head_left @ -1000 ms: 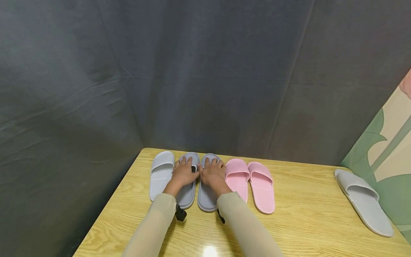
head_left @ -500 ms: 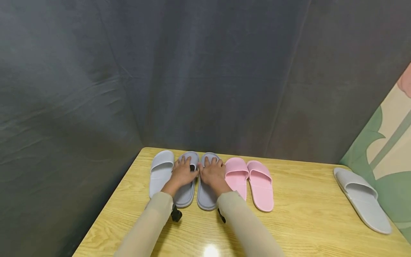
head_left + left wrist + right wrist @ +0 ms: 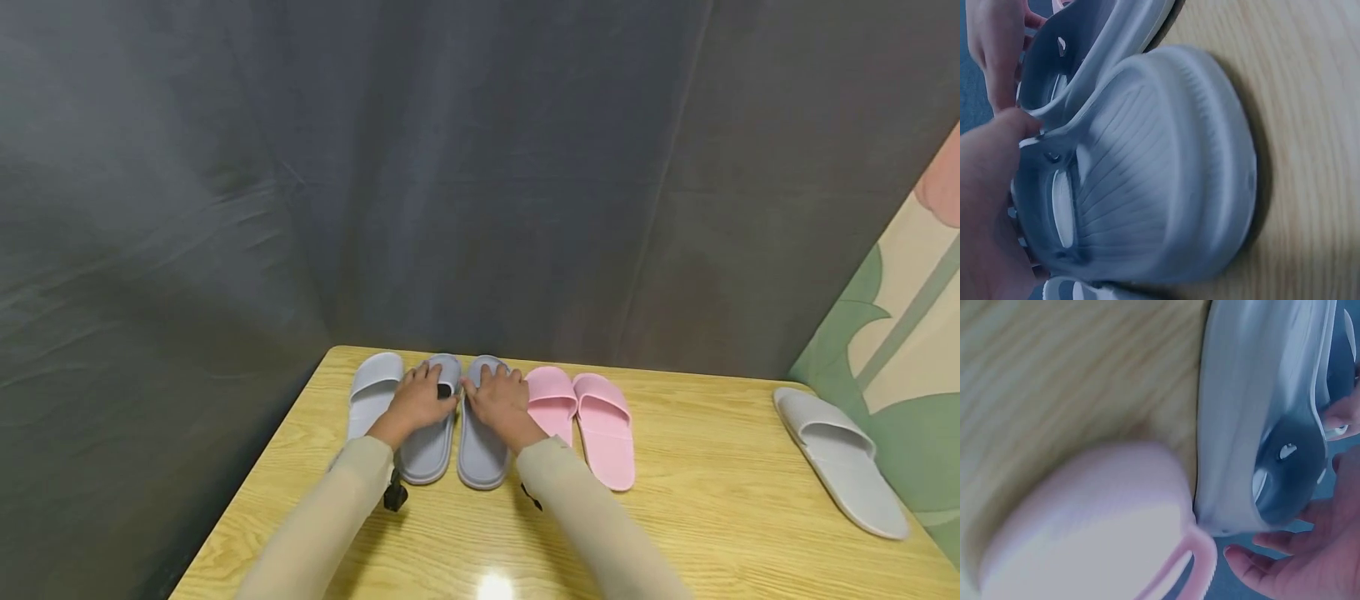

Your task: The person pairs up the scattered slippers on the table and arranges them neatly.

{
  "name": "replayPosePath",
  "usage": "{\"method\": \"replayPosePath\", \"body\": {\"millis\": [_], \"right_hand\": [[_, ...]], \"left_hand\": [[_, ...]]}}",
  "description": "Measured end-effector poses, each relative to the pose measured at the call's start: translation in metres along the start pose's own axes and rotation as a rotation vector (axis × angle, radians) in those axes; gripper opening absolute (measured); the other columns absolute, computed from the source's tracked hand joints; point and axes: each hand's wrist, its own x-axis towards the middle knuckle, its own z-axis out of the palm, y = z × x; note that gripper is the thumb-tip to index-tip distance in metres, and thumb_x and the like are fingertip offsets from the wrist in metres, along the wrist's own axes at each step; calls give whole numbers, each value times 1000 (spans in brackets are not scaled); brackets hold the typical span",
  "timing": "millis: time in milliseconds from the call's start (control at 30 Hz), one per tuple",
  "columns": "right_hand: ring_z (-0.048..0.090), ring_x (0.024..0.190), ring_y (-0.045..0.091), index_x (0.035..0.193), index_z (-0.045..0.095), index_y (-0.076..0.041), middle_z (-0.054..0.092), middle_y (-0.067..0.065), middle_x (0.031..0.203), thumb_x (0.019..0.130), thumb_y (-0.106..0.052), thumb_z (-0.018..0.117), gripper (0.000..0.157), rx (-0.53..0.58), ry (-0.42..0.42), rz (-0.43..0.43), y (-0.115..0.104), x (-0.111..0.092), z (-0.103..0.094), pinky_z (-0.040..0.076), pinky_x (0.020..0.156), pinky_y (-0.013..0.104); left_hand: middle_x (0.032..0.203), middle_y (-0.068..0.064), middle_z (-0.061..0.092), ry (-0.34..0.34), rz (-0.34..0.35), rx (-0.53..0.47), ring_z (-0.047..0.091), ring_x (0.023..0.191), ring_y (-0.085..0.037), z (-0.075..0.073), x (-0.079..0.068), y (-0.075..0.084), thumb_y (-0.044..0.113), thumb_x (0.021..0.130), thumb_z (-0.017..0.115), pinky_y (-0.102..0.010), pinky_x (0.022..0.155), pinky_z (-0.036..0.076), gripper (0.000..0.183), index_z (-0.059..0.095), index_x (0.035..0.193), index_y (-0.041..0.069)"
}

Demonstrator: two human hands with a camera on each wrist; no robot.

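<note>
Two darker grey slippers stand side by side, toes toward the wall. My left hand lies over the strap of the left grey slipper, fingers spread forward. In the left wrist view its thumb touches the strap's edge, and fingertips show through the strap's holes on the far side. Over the strap of the right grey slipper rests my right hand, fingers spread. In the right wrist view its fingers are loosely bent near that slipper's front. Both hands hide most of the straps.
A pale grey slipper stands left of the pair. To the right are two pink slippers, close beside the right grey one. Another pale slipper lies slanted at the far right of the wooden table. A dark cloth hangs behind.
My left wrist and forearm have shifted left, and the left hand has slid slightly left over its slipper. My right forearm has moved a little to the right. The view has turned slightly.
</note>
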Motion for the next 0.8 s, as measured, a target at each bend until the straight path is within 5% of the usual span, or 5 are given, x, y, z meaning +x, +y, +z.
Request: {"method": "replayPosePath", "body": {"millis": [400, 800], "right_hand": [[54, 121, 43, 142, 56, -9, 56, 17, 140, 103, -59, 40, 65, 8, -13, -38, 17, -3, -21, 45, 98, 55], [51, 127, 44, 144, 54, -10, 52, 17, 145, 101, -56, 47, 63, -19, -15, -56, 36, -8, -32, 43, 101, 56]], "left_hand": [[157, -24, 36, 146, -20, 36, 28, 145, -45, -18, -3, -15, 45, 100, 49, -62, 117, 17, 64, 47, 148, 2], [154, -27, 38, 180, -115, 26, 28, 142, -49, -20, -1, -41, 44, 101, 47, -69, 113, 19, 64, 45, 148, 0]]}}
